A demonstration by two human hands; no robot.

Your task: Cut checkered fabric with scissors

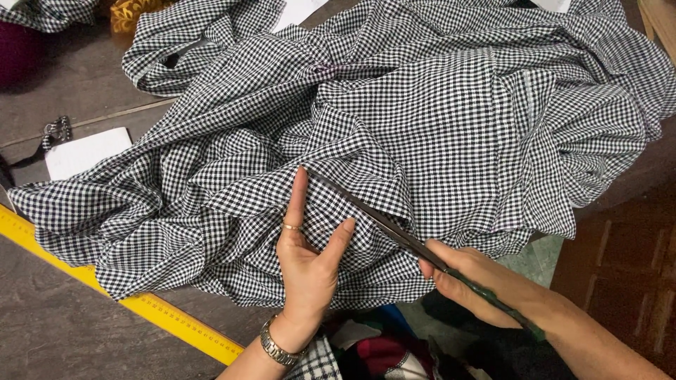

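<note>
While left hand [308, 262] lies open on checked cloth [422, 127] | right hand [468, 281] grips scissors [394, 232] | yellow ruler [141, 302] alongside

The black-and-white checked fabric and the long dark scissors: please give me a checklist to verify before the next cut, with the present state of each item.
1. Right hand grips the long dark scissors by the handle: ok.
2. Left hand lies flat on the black-and-white checked fabric: ok.
3. Left fingers away from the blades: not ok, the index finger lies close beside the tip.
4. Fabric smooth along the cutting line: not ok, it is crumpled and folded.
5. Single layer under the blades: cannot tell.
6. Yellow ruler away from the blades: ok.
</note>
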